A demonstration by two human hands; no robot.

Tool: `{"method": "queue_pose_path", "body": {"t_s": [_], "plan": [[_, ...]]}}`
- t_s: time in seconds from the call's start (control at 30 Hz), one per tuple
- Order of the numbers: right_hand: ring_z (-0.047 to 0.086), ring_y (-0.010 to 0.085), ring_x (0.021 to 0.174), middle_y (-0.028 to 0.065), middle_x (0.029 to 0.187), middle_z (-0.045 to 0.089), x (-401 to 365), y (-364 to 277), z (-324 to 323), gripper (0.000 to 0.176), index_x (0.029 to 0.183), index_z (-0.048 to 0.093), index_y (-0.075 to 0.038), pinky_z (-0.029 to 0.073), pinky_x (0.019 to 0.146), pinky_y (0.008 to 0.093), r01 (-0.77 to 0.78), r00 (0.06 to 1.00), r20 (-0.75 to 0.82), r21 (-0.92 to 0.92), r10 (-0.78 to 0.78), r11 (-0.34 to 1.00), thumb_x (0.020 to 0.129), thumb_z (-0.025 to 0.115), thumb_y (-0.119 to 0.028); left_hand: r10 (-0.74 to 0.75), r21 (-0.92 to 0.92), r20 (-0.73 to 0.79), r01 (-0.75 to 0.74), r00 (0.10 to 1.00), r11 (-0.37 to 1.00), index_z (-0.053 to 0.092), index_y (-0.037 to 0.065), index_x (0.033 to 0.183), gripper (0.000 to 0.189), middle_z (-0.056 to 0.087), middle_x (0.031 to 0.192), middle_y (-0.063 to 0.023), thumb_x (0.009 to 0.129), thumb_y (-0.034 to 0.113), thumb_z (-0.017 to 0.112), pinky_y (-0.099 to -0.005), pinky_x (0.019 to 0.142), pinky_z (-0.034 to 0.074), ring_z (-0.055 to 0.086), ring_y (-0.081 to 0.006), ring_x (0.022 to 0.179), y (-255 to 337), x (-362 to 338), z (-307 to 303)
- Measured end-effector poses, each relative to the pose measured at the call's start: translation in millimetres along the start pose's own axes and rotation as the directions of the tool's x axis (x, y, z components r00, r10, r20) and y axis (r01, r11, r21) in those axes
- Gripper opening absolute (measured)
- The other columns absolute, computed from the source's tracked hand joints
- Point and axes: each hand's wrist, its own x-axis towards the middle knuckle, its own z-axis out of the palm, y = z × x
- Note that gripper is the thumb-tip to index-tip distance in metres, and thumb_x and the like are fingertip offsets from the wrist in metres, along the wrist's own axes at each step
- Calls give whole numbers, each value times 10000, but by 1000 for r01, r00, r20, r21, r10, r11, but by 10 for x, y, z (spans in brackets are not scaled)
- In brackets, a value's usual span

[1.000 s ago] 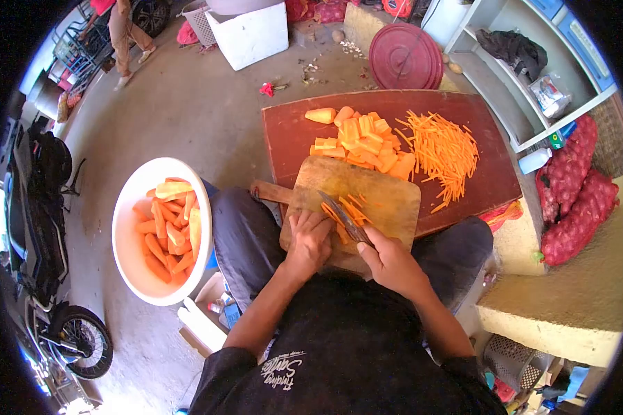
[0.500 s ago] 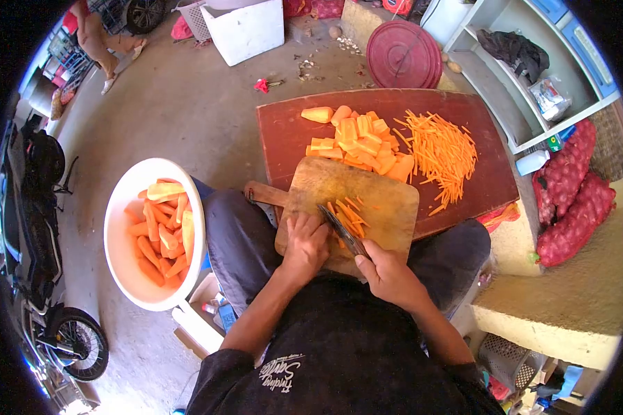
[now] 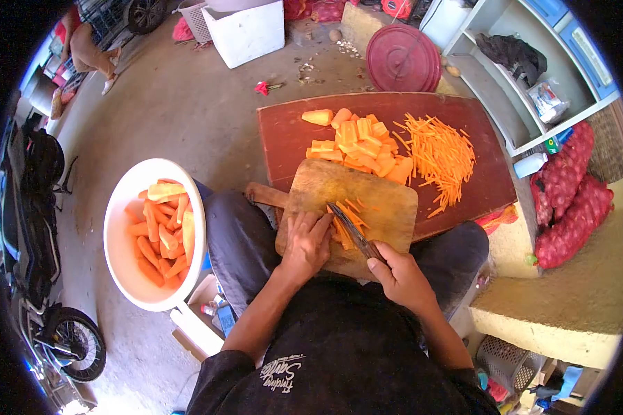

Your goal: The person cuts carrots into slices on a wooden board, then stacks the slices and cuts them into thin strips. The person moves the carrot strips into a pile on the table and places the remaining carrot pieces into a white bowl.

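Observation:
My right hand [image 3: 403,278] grips the handle of a knife [image 3: 351,228], whose dark blade points up and left over the wooden cutting board [image 3: 387,197]. Beside the blade, my left hand [image 3: 306,243] lies on the board with bent fingers, pressing a piece of carrot [image 3: 337,237] that is mostly hidden. A few thin carrot strips [image 3: 356,216] lie along the knife's right side. Past the board, on a red-brown table [image 3: 284,138], are a heap of carrot chunks [image 3: 356,142] and a pile of carrot shreds [image 3: 439,155].
A white basin [image 3: 111,238] of peeled carrots [image 3: 163,232] stands at my left. Red net sacks [image 3: 574,221] rest on a ledge at the right, near a white shelf [image 3: 505,90]. A motorbike [image 3: 45,228] is far left; another person [image 3: 90,52] is at the upper left.
My right hand and the knife have shifted slightly right and down. My left hand stays in nearly the same place. The person at the upper left has changed posture.

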Motion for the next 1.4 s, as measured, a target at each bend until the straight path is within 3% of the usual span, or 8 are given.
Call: {"method": "queue_pose_path", "body": {"t_s": [0.2, 0.3, 0.5, 0.6, 0.8, 1.1, 1.2, 1.4], "plan": [[734, 436, 944, 275, 990, 715, -29, 107, 96, 336, 1344, 635, 23, 558, 864, 467, -11, 999, -51, 68, 15, 998, 1100, 594, -204, 26, 80, 81, -32, 996, 996, 787, 37, 1075, 246, 677, 1086, -111, 831, 24, 758, -488, 875, 449, 617, -339, 1015, -23, -27, -27], [590, 216, 765, 137, 835, 585, -23, 98, 168, 280, 1294, 622, 40, 513, 740, 388, -16, 998, -63, 89, 22, 996, 1101, 587, -160, 42, 97, 94, -51, 995, 994, 788, 42, 1054, 229, 682, 1093, -99, 826, 37, 765, -483, 870, 447, 616, -327, 1007, 17, -1, -61], [597, 279, 746, 178, 839, 575, 40, 172, 214, 237, 1223, 605, 35, 508, 728, 418, -51, 998, -28, -8, 51, 999, 1106, 583, -170, 71, 108, 124, -85, 990, 991, 785, 50, 1027, 206, 680, 1067, -86, 823, 60, 769, -480, 877, 442, 612, -317, 994, 34, -11, -60], [658, 399, 786, 249, 892, 637, 77, 90, 132, 257, 1243, 598, 38, 521, 748, 470, -65, 996, 51, -125, 72, 990, 1101, 589, -176, 75, 97, 123, -87, 990, 992, 781, 49, 1018, 205, 678, 1045, -81, 814, 58, 763, -476, 884, 440, 613, -314, 991, 53, 15, -66], [686, 542, 909, 329, 956, 696, 197, 145, 261, 280, 1235, 587, 24, 536, 780, 576, 126, 992, 30, -247, -122, 961, 1083, 605, -211, 85, 55, 117, -92, 989, 994, 778, 53, 999, 231, 670, 1015, -79, 773, 29, 740, -468, 907, 441, 615, -312, 981, 4, 6, -53], [687, 553, 902, 340, 974, 703, 290, 80, 174, 320, 1265, 568, 23, 535, 792, 608, 34, 987, 157, -361, 25, 932, 1087, 594, -242, 69, 75, 56, -73, 996, 995, 775, 54, 1003, 241, 652, 982, -87, 764, 29, 770, -474, 901, 439, 617, -312, 949, 14, -46, -21], [686, 547, 922, 330, 978, 706, 176, 219, 176, 316, 1246, 577, 24, 536, 804, 598, 149, 988, 95, -304, -126, 941, 1082, 605, -245, 60, 91, 80, -67, 995, 994, 763, 49, 970, 216, 642, 964, -89, 756, 27, 765, -475, 891, 437, 618, -310, 943, 44, -31, -41], [686, 535, 926, 308, 954, 705, 196, 194, 210, 312, 1257, 588, 23, 534, 798, 586, 82, 992, 118, -350, -44, 933, 1077, 618, -229, 111, 105, 101, -122, 989, 987, 749, 48, 925, 187, 641, 945, -87, 739, 36, 764, -476, 893, 439, 621, -305, 937, 40, 13, -55]]}}
